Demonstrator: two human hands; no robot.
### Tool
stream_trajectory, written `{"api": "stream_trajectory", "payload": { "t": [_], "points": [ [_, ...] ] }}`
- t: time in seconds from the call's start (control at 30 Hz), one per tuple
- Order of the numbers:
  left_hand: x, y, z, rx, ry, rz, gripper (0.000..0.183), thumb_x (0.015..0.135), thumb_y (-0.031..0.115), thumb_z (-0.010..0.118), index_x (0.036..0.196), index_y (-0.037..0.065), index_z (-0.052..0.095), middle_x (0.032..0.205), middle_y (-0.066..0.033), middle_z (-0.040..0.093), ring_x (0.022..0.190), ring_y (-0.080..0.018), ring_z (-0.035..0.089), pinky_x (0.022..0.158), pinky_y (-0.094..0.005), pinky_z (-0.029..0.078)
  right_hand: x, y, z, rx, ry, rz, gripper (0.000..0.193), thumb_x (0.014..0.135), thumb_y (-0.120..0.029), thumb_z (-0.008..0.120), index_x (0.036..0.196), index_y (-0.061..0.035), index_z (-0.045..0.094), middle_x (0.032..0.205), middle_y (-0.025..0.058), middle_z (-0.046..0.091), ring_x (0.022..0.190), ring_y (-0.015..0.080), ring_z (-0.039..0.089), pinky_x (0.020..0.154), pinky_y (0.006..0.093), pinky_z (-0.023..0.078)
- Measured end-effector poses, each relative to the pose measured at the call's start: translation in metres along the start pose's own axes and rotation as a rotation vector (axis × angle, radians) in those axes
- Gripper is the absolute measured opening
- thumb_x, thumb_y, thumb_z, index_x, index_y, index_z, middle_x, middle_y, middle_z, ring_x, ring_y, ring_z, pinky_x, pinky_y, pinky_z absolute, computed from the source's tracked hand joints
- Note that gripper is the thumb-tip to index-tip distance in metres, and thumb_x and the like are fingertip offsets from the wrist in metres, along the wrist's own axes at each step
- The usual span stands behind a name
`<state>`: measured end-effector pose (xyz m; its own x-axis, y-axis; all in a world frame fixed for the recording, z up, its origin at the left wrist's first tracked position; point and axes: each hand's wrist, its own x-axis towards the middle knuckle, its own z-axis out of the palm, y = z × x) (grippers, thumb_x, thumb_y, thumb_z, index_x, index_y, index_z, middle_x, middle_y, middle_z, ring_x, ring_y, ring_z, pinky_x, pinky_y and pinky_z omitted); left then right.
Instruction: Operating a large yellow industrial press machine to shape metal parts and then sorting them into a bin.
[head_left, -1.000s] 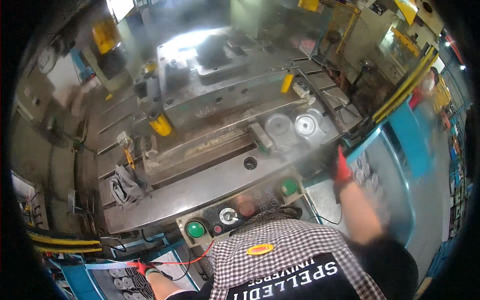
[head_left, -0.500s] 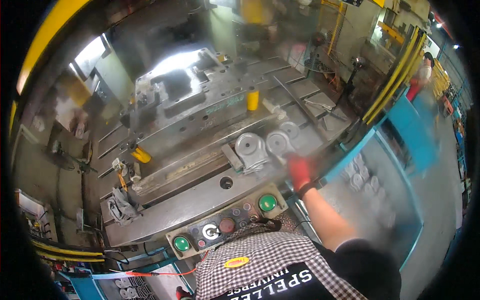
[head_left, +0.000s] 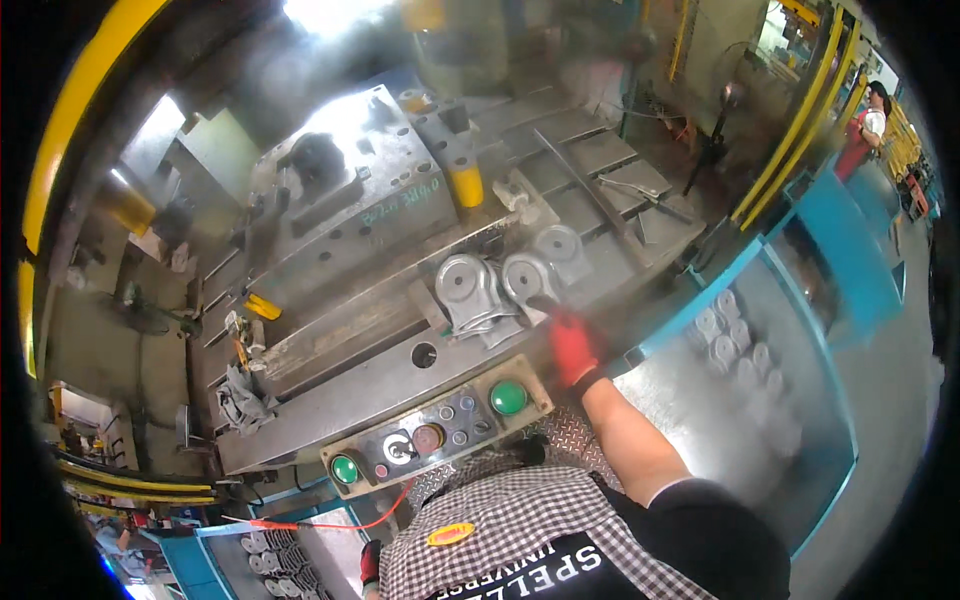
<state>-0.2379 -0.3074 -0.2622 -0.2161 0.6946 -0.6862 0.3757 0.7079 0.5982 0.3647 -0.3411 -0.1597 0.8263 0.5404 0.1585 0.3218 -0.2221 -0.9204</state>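
Note:
My right hand [head_left: 573, 345], in a red glove, is at the near edge of a round-ended stamped metal part [head_left: 524, 278]. Its fingers look closed on the part's lower corner, though they are slightly blurred. Left of that part lies a small overlapping stack of similar stamped parts [head_left: 463, 284], and a further single one [head_left: 557, 244] sits behind to the right. All rest on the steel press bed [head_left: 350, 385]. My left hand [head_left: 370, 566], in a red and black glove, hangs low at my side by the bottom edge; its fingers are hidden.
A control box with green buttons [head_left: 508, 398] stands before me. Behind the parts is a large die block [head_left: 400, 205] with yellow posts [head_left: 466, 187]. A blue-framed bin [head_left: 850, 440] of stamped parts is at right, another bin [head_left: 225, 560] lower left. A person [head_left: 868, 130] stands far right.
My right hand has come onto the near corner of the middle stamped part. The whole view has shifted a little, and more of the left-hand glove shows at the bottom.

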Motion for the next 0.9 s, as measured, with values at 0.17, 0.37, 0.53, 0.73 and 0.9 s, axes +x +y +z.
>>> {"api": "stream_trajectory", "payload": {
  "t": [0.17, 0.37, 0.53, 0.73, 0.9],
  "points": [
    [-0.011, -0.001, 0.007, -0.011, -0.05, -0.001, 0.035, 0.079, 0.028, 0.057, 0.105, 0.006, 0.051, 0.093, -0.0105, 0.057, 0.084, -0.0236, 0.057, 0.066, -0.0357, 0.045, 0.008, 0.043, 0.012, 0.755, 0.114, 0.299, 0.039, 0.089, -0.041, 0.042, 0.085, -0.0063, 0.058, 0.073, 0.0007, 0.057, 0.065, 0.0121, 0.052, 0.06, 0.0244, 0.041],
    [-0.019, -0.008, 0.004, -0.09, -0.107, 0.018, 0.031, 0.08, 0.026, 0.055, 0.104, 0.007, 0.051, 0.091, -0.0097, 0.058, 0.083, -0.0234, 0.057, 0.064, -0.0357, 0.045, -0.021, 0.055, 0.003, 0.845, 0.098, 0.242, 0.045, 0.087, -0.049, 0.039, 0.084, -0.0084, 0.057, 0.067, 0.0001, 0.054, 0.061, 0.0134, 0.05, 0.059, 0.027, 0.041],
    [-0.01, 0.019, 0.019, -0.248, -0.192, 0.101, 0.027, 0.082, 0.024, 0.053, 0.103, 0.007, 0.051, 0.09, -0.0091, 0.058, 0.082, -0.0232, 0.057, 0.063, -0.0357, 0.045, -0.047, 0.002, -0.029, 0.804, 0.043, 0.465, 0.055, 0.089, -0.049, 0.031, 0.112, -0.0028, 0.052, 0.058, -0.0073, 0.036, 0.051, 0.0053, 0.036, 0.05, 0.0199, 0.034],
    [-0.01, 0.126, 0.065, -0.25, -0.402, 0.359, 0.032, 0.084, 0.019, 0.051, 0.113, 0.006, 0.049, 0.094, -0.0054, 0.058, 0.078, -0.0161, 0.058, 0.063, -0.0271, 0.045, -0.058, 0.051, -0.017, 1.393, 0.013, 0.495, 0.053, 0.088, -0.049, 0.033, 0.114, -0.0046, 0.047, 0.064, -0.0066, 0.039, 0.058, 0.0071, 0.039, 0.053, 0.0243, 0.035],
    [-0.022, 0.179, 0.081, -0.021, -0.414, 0.539, 0.029, 0.083, 0.017, 0.052, 0.11, 0.004, 0.051, 0.094, -0.0041, 0.059, 0.079, -0.0125, 0.057, 0.065, -0.0251, 0.044, -0.021, -0.015, -0.022, 1.203, 0.101, 0.442, 0.052, 0.091, -0.043, 0.032, 0.117, -0.0008, 0.046, 0.061, -0.0062, 0.04, 0.055, 0.0054, 0.037, 0.052, 0.0192, 0.033]
  ]
}}
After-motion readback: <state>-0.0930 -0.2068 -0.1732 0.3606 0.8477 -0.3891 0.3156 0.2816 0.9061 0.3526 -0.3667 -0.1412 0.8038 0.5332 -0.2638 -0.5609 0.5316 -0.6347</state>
